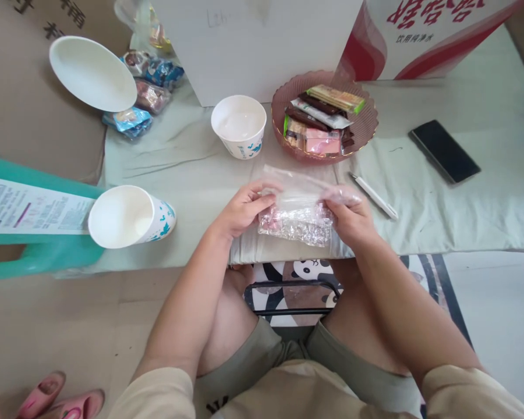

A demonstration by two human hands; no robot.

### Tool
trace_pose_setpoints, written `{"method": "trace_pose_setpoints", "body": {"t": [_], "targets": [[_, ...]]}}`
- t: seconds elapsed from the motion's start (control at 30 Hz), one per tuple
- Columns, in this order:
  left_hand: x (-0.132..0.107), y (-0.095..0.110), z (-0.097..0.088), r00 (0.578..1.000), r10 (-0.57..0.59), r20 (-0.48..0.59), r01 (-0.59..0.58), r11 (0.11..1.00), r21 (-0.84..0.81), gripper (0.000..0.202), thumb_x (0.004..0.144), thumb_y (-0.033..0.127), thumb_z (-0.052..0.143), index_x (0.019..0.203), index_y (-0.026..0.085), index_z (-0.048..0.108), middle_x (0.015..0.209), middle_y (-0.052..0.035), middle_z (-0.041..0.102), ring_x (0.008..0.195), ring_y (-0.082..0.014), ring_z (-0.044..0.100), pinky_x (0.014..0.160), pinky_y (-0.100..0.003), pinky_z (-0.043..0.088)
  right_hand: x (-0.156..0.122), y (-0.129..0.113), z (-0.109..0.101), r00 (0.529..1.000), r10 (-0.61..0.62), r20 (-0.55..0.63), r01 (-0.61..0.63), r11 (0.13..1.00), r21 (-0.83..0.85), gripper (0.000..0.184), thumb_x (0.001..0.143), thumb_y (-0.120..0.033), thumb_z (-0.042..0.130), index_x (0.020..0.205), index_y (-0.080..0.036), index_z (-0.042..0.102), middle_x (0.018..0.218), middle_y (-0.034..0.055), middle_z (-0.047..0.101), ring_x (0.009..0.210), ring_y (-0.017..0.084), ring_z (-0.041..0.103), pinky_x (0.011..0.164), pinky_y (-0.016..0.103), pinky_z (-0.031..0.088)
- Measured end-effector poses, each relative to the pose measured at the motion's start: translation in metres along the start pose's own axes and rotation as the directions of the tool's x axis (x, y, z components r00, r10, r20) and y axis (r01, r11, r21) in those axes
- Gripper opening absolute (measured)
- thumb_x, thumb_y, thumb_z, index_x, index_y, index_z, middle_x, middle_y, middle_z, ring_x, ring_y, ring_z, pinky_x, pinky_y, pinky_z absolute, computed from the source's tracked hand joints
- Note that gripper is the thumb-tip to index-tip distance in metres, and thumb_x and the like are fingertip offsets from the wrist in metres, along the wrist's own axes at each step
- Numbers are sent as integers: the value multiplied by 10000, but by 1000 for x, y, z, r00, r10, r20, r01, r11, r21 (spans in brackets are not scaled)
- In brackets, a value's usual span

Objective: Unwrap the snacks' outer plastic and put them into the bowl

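Observation:
A clear, crinkled plastic bag (296,224) is stretched between my two hands near the front edge of the cloth-covered surface. My left hand (248,208) pinches its left side between thumb and fingers. On the other side, my right hand (351,214) grips the bag's right edge. Pinkish marks show through the plastic on the left; whether something lies inside I cannot tell. Just beyond the bag stand a white paper bowl (239,125) with blue print and a pink ribbed bowl (283,142) of wrapped snacks (323,141). A white pen (373,195) lies right of my right hand.
A paper cup (157,224) lies tipped at left, beside a green-and-white carton (39,212). Behind it are a tilted white bowl (94,73) and several wrapped packets (152,96). A phone (445,151) lies at right. White box (262,46) and red-white box (419,43) stand behind.

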State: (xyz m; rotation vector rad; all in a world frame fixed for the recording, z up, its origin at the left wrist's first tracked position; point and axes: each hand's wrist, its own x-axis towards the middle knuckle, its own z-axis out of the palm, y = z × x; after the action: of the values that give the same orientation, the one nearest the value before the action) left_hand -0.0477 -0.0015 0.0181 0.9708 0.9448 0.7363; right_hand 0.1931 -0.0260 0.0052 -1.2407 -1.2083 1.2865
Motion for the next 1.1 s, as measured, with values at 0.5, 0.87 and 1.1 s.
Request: {"method": "trace_pose_setpoints", "body": {"t": [0.5,0.87,1.1], "targets": [[-1,-7,-4,727,579,-370,-341,772,537,260,692,94,626,918,216,664,936,-39,679,914,-173,627,793,-293,505,-15,-15,18,982,111,-154,-153,943,-296,255,693,-416,720,767,-237,556,647,-42,542,607,151,492,601,301,393],[-20,-5,21,929,368,-36,-366,929,54,429,792,559,725,928,155,675,847,-39,684,802,-171,620,747,-294,490,-7,-53,76,999,25,42,-19,990,-140,276,753,-481,676,856,-235,604,781,17,637,721,200,616,688,369,515],[-19,15,-9,932,360,-47,-359,933,29,327,820,466,640,686,174,577,650,21,489,627,-111,431,617,-271,346,32,-83,73,955,35,294,84,920,-383,333,739,-475,787,895,-232,621,795,18,656,705,181,603,625,320,486]]}}
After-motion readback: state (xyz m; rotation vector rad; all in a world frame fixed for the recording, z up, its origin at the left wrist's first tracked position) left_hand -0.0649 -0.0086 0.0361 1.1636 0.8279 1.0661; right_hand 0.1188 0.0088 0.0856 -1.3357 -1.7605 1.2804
